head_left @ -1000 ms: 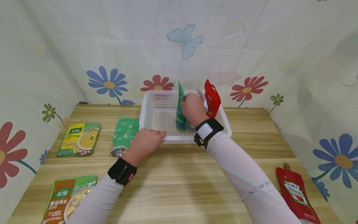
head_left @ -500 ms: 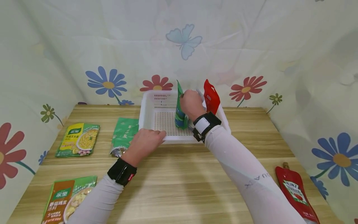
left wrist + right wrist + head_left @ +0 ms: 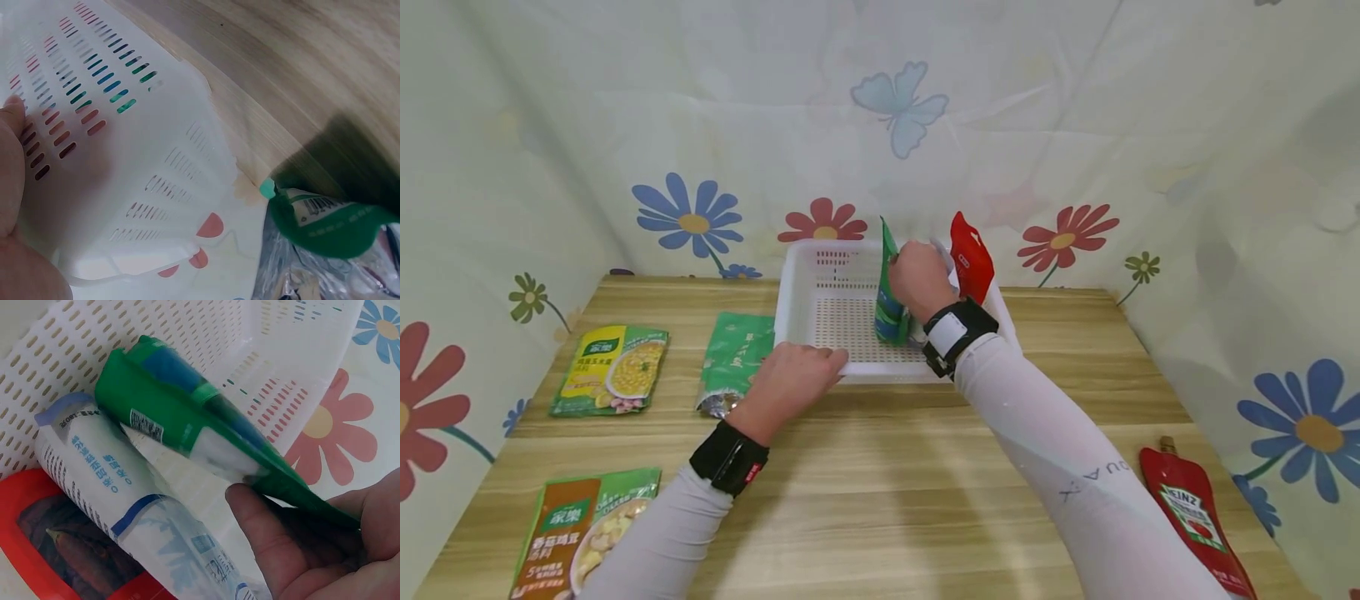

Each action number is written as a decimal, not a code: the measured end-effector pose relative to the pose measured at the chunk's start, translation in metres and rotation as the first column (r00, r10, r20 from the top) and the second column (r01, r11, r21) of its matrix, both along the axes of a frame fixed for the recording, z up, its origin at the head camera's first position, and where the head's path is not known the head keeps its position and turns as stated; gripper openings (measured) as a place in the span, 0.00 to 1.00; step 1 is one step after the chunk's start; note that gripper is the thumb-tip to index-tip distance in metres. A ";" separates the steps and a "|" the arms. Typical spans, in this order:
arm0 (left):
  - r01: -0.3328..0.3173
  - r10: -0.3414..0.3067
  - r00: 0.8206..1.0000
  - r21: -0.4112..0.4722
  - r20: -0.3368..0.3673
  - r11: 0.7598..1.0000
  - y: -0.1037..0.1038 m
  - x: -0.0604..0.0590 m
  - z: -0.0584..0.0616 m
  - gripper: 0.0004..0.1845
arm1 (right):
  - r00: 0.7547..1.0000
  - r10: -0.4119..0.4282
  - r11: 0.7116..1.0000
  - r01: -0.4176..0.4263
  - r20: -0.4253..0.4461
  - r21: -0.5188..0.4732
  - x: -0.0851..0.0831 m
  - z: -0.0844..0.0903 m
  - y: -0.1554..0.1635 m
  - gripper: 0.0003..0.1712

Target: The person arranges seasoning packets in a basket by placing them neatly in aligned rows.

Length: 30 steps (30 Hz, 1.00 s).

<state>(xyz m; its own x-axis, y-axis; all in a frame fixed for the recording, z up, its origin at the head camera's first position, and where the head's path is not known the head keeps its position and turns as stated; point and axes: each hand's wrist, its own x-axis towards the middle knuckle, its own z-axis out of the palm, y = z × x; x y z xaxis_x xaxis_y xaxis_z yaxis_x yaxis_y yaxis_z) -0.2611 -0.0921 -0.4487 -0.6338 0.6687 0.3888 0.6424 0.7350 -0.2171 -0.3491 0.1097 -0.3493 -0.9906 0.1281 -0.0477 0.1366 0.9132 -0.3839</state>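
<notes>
Fingers of the R hand (image 3: 920,277) pinch the upper end of a green bag (image 3: 891,318), narrow grip, thumb on one side; other fingertips hidden, can't tell. Bag's standing more or less upright in the white basket (image 3: 784,302), approx. mid-length, bottom end down by the floor nr the front wall. Just to its right, a white packet (image 3: 103,462), then a red bag (image 3: 972,260) at the basket's R end, top poking above the rim. L hand (image 3: 793,379) holds the rim at the basket's front L corner, fingers curled over it.

Basket's at the far edge of the table (image 3: 850,483). Flat green pouch (image 3: 733,354) just off the basket's L side; yellow packet (image 3: 610,371) nr the table's L edge, brown packet (image 3: 565,533) at its front L corner, ketchup pouch (image 3: 1195,517) nr the R edge.

Risks, imo: green bag looks soft, so it'd prob. slump if the pinch came off w/ it leaning. R knuckles are close to the white packet & red bag; a sideways bump could shove the red one against the R wall or over the rim. Too much weight from the L hand on that corner might tilt or slide the basket, maybe into the pouch. L sleeve (image 3: 662,533) crosses above the brown packet & could drag it if lowered.
</notes>
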 end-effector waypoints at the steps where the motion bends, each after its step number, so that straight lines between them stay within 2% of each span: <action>1: 0.003 -0.003 1.000 0.003 -0.003 1.000 0.000 0.000 0.000 0.09 | 1.000 0.003 1.000 -0.003 0.011 0.002 0.000 0.001 0.000 0.14; 8: 0.011 -0.010 1.000 0.025 -0.024 1.000 -0.001 -0.002 -0.002 0.10 | 0.998 0.037 0.999 -0.039 0.052 0.038 0.007 0.013 -0.002 0.13; 13: 0.020 -0.019 1.000 0.038 -0.020 0.999 -0.002 -0.001 -0.001 0.11 | 0.987 0.068 0.995 -0.077 0.146 0.063 0.014 0.023 -0.001 0.10; 17: 0.029 -0.029 0.999 0.039 -0.014 0.999 -0.001 0.000 0.000 0.12 | 0.972 0.090 0.996 -0.092 0.215 -0.003 0.015 0.037 0.000 0.13; 20: 0.034 -0.034 0.999 0.038 -0.018 0.999 -0.002 -0.001 -0.001 0.12 | 0.967 0.070 0.996 -0.056 0.245 -0.065 0.012 0.046 -0.003 0.18; 26: 0.041 -0.041 0.999 0.048 -0.004 0.998 -0.003 -0.001 -0.002 0.12 | 0.970 0.057 0.998 -0.052 0.236 -0.026 0.002 0.050 -0.009 0.14; 30: 0.034 -0.034 0.999 0.037 -0.012 0.999 -0.002 -0.002 -0.003 0.12 | 0.980 0.052 0.997 -0.061 0.190 0.040 -0.005 0.046 -0.009 0.10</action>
